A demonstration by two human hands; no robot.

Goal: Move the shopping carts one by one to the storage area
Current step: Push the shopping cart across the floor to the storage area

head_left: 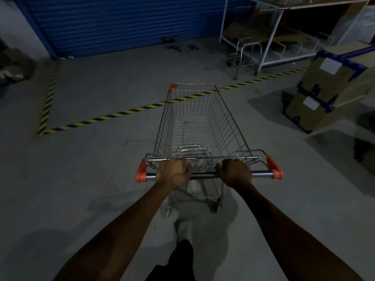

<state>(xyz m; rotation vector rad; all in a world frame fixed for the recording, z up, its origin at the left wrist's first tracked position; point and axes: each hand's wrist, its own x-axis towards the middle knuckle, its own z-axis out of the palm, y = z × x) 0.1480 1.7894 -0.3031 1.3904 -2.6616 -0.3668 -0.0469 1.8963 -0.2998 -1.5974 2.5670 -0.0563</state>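
On the grey floor [85, 179], the handle bar [205, 175] of an empty wire shopping cart [199, 126] is gripped by the left hand [174, 173] and the right hand [236, 173], its front crossing striped floor tape [113, 116], cardboard boxes [332, 88] standing well apart rightward.

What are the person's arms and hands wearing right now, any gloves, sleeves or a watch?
Nothing shows on either arm. The left hand and the right hand are bare, with no gloves, rings or watch visible, and both forearms are uncovered as far as the picture's lower edge, so no sleeves appear. The light is dim, so small details could be missed. Lower down, dark trousers and a light shoe show.
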